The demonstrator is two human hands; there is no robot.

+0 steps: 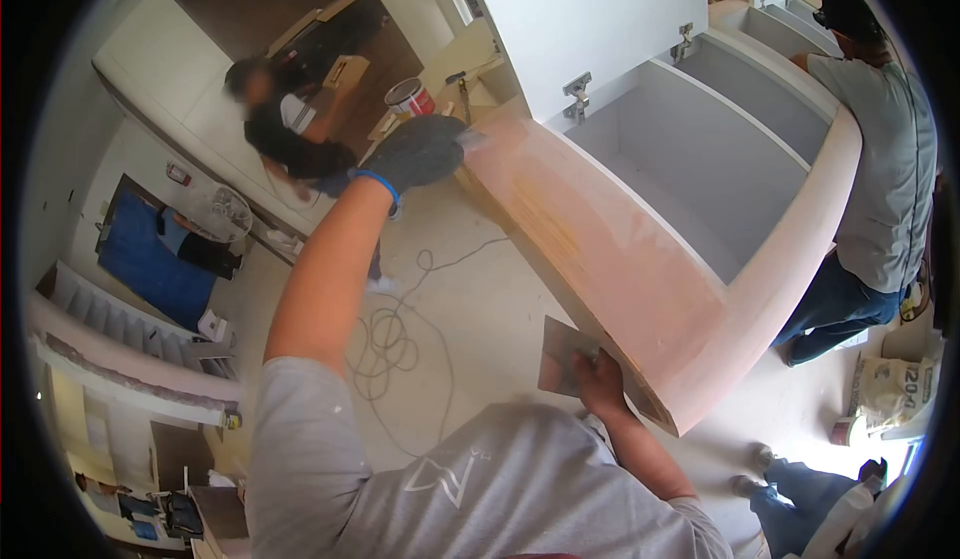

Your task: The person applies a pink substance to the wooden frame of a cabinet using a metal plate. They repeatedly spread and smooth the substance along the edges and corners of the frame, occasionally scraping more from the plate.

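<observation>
My left hand (418,155), in a dark grey glove with a blue cuff, reaches to the far end of a curved wooden panel (600,249) coated in pinkish filler. Its fingers are closed around a scraper (470,140), of which only a blurred pale blade edge shows against the panel. Low beside the panel's near end, my bare right hand (601,383) grips a flat, thin metal plate (562,357). The panel forms the rim of a white cabinet unit (690,169) with grey compartments and a raised, hinged lid (600,19).
A red and white can (410,97) stands beyond my left hand. A cable (385,349) lies coiled on the floor. One person (285,124) is at the back left; another (870,149) leans at the cabinet's right side. A sack (890,389) and a fan (218,211) stand farther off.
</observation>
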